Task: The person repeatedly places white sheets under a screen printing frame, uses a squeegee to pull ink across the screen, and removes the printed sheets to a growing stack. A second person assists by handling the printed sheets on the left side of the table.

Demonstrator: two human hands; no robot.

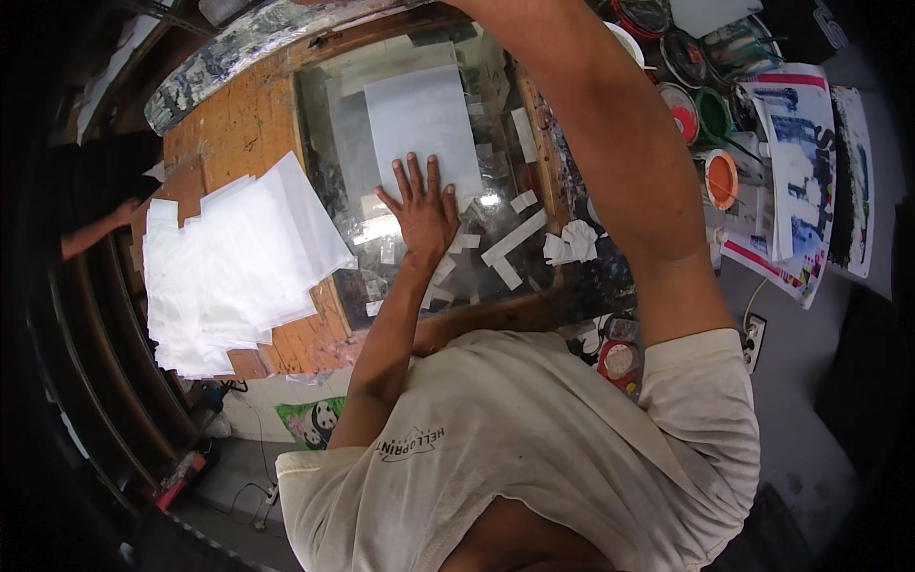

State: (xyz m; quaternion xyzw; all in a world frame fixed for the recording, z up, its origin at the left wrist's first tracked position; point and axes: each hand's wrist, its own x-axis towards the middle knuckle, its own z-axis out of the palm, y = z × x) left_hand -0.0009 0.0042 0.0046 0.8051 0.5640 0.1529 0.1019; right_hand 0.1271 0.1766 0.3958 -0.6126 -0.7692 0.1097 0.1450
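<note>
My left hand lies flat with fingers spread on the lower edge of a white sheet. That sheet rests on a glass panel set into a wooden table, with scraps of white tape stuck around it. My right arm stretches up and across past the top edge of the picture, so the right hand is out of sight. Left of the glass, a fanned pile of thin white translucent sheets is spread over the wooden tabletop.
Open paint tubs, one orange and one green, crowd the right side beside a printed sheet. A crumpled white paper lies near the glass's right edge. At far left, another person's hand shows beside dark shelving.
</note>
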